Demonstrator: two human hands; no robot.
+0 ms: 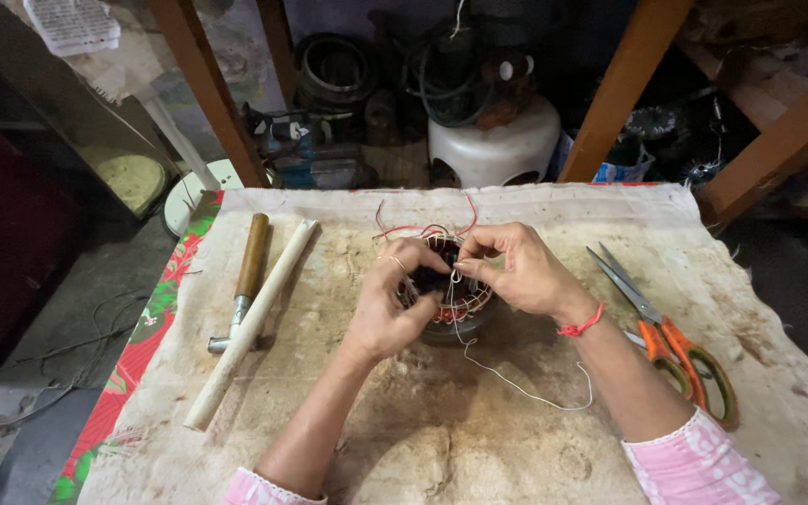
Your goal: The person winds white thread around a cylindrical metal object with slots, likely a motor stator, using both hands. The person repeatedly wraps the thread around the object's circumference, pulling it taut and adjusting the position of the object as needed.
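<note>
A round motor stator [455,301] with copper windings and red lead wires sits in the middle of a stained cloth-covered table [348,430]. My left hand [390,304] wraps around its left side, with fingers curled over the rim. My right hand [519,269] pinches a white tying string [526,388] at the top of the windings. The string's loose end trails toward me across the cloth. A red thread band circles my right wrist.
A wooden-handled hammer [245,281] and a long white stick [250,323] lie on the left. Orange-handled scissors [670,341] lie on the right. Wooden posts, a white container [493,145] and cluttered parts stand beyond the far edge. The floor drops away at left.
</note>
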